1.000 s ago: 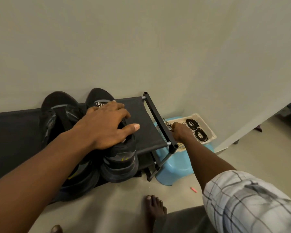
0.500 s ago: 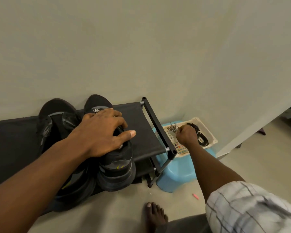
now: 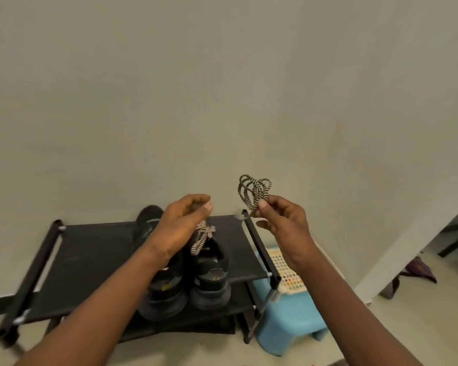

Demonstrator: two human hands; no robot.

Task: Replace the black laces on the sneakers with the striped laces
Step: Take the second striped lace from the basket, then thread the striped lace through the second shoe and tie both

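Forearms of yours come in bare from the near edge and meet over the work. Low on the right, a blue stool (image 3: pixel 288 323) carries a patterned tray (image 3: pixel 287 270). Your right forearm covers most of that tray, so you cannot tell whether the black laces lie there. Left of the stool, the black rack (image 3: pixel 90 254) holds the sneakers (image 3: pixel 209 283) side by side on its top shelf, heels toward you, likely so the eyelets face up for threading. Above them your left hand (image 3: pixel 181 225) has its fingers curled, thumb against forefinger. A striped bundle (image 3: pixel 202 237) shows just below it, over the right shoe, and you cannot tell whether the hand holds it or it sits on the shoe. Your right hand (image 3: pixel 282 225) pinches a striped lace coil (image 3: pixel 253 191) between thumb and fingers, clear of the rack, probably so you can find a free end. Only your own left wrist stands between you and the left shoe. Farthest back is the plain wall (image 3: pixel 222 88).
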